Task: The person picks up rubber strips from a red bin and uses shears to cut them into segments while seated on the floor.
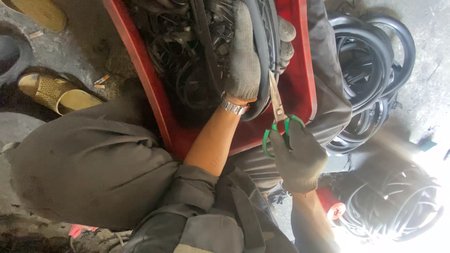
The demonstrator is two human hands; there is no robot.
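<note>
Black rubber tube point(260, 56) lies over the red bin point(150, 89) of black rubber scraps point(187, 61). The gloved left hand point(243, 56) has its fingers wrapped around this tube. The gloved right hand point(299, 157) grips the green-handled scissors point(279, 117), whose blades touch the tube.

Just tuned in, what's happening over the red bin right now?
A seated person in grey knit gloves is cutting rubber. The left hand grips a black rubber tube over the red bin, which is full of black rubber scraps. The right hand works green-handled scissors, blades up against the tube. More black rubber tubes are piled beside the bin on the concrete floor, and a tan sandal lies on the other side.
</note>
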